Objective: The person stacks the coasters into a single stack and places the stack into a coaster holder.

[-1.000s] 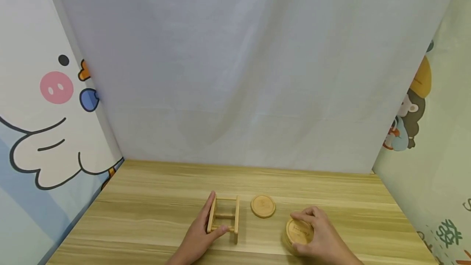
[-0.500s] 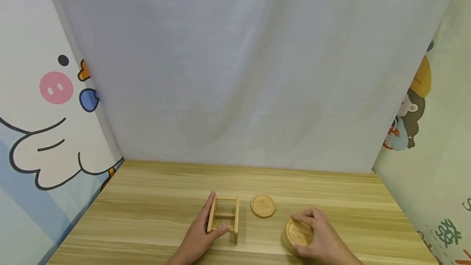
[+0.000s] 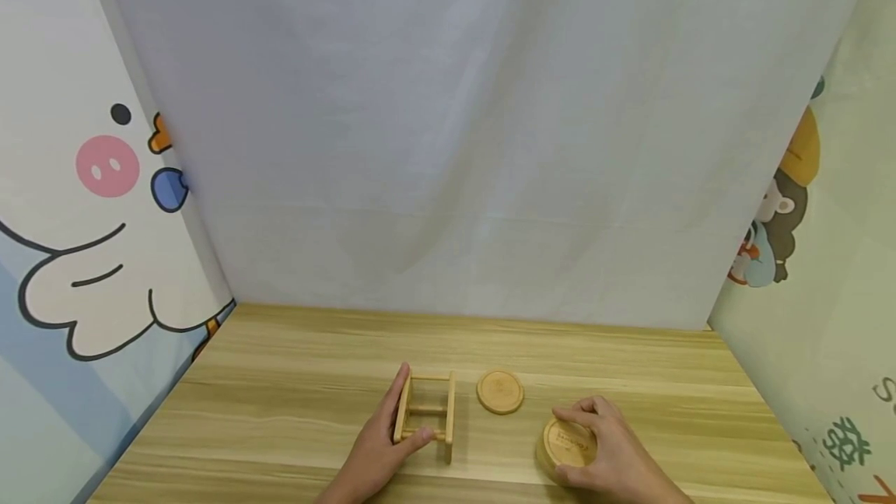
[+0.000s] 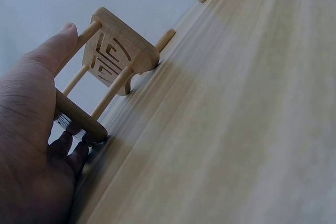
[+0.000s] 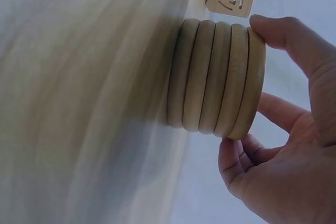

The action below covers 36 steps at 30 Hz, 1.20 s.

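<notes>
My left hand (image 3: 373, 443) holds the rack (image 3: 428, 411). The rack is wooden and consists of two upright plates (image 4: 137, 48) joined by rods (image 4: 111, 94). It stands on the table (image 3: 315, 379), just to the right of my left palm. Grip position: the thumb lies across the rod on the side toward me, and the fingers lie along the outer face of the plate nearest my left palm. The opposite plate, on the side toward my right hand, carries a cut-out line pattern.

My right hand (image 3: 612, 449) holds the stack (image 3: 568, 443). The stack consists of five round wooden discs with rounded edges, seated face to face. It is positioned just to the left of my right palm. The thumb and fingers curve around opposite sides at the top of the stack; the lower discs extend below the grip. The top face is marked with lettering, too small to read reliably.

One loose disc (image 3: 500, 392) lies flat on the table between my hands, just beside the rack and farther from me than the stack. It touches neither hand.

Beyond both hands, a pale cloth (image 3: 448, 138) hangs at the far edge of the table. Printed panels flank the work area: the left panel (image 3: 49, 99) beside my left hand, the right panel (image 3: 854, 255) beside my right.
</notes>
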### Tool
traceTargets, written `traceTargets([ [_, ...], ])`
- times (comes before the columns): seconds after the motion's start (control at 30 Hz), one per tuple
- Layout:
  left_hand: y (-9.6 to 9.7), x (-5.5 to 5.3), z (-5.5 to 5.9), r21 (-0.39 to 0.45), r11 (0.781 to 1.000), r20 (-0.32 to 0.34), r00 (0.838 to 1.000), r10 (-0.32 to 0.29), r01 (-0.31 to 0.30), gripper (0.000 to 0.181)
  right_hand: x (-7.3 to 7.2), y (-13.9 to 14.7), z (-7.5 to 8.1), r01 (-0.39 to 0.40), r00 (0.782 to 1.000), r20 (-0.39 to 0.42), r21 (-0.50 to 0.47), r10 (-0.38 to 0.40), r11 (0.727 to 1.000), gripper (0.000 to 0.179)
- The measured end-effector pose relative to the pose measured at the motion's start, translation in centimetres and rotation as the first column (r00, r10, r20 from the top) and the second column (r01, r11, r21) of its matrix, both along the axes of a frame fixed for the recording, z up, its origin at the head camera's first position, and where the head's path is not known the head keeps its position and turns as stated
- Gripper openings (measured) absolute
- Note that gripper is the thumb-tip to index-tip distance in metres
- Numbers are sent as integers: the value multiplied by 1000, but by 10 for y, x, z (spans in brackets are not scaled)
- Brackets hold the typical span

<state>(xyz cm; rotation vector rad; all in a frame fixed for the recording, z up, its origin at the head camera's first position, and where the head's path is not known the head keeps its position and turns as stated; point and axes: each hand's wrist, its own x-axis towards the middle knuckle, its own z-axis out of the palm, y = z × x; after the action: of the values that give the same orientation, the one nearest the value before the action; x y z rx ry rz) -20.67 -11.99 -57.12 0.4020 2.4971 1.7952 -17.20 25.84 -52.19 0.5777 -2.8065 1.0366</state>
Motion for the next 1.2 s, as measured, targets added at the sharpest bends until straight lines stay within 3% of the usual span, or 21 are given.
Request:
traceTargets([
  [0.33, -1, 0, 2, 3, 1000, -1, 1000, -4, 4, 101, 0, 1, 3, -42, 999, -21, 6, 42, 999, 83],
  [0.7, -1, 0, 1, 3, 1000, -9, 1000, -6, 6, 101, 0, -2, 6, -27, 1000, -10, -26, 27, 999, 88],
  [1.2, 0, 1, 3, 4, 1000, -11, 1000, -2, 2, 101, -5, -23, 17, 76, 991, -107, 2, -75, 997, 91],
])
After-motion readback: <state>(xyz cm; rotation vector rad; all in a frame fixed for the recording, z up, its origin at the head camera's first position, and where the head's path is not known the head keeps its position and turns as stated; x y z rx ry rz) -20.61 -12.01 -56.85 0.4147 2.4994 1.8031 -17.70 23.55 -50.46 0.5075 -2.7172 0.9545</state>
